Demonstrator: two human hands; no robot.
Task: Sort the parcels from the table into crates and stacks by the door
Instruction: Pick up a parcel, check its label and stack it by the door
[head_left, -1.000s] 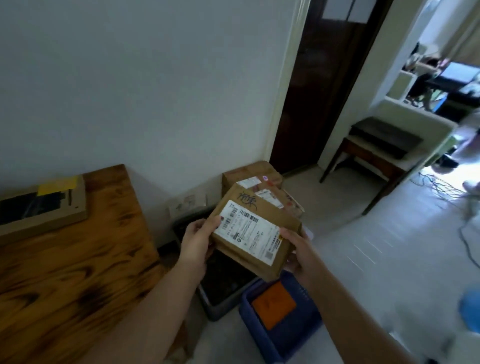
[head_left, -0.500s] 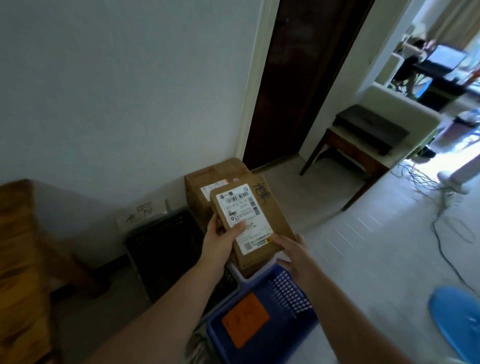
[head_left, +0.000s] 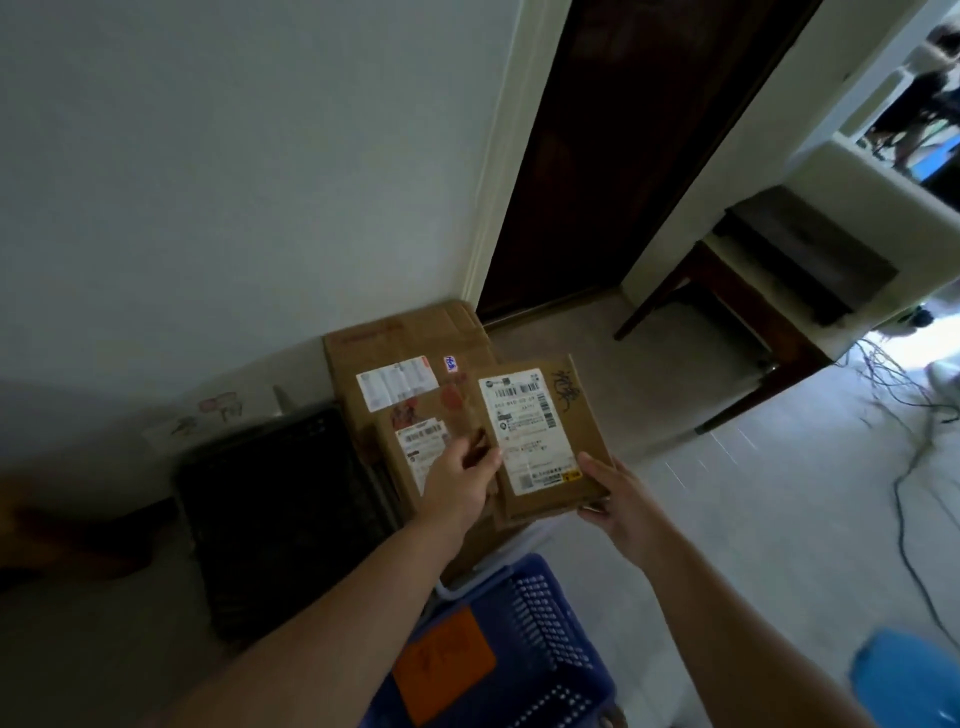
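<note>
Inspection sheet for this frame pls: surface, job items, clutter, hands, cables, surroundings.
Surface: pale tiled floor; crates and boxes stand on it.
Job's things: labelled parcel held over a cardboard stack; black crate left of it; blue crate nearer, with an orange tag.
Clutter: blue object, bottom right, unidentifiable.
Hands: right hand grips the parcel's near corner; left hand at its left edge, grip blurred.
Cables: loose cables across the floor, right.
Surroundings: dark door, white wall, wooden bench.

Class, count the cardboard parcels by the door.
3: a large box against the wall, a smaller parcel in front of it, and a third parcel gripped by the right hand. Others may be hidden.
</note>
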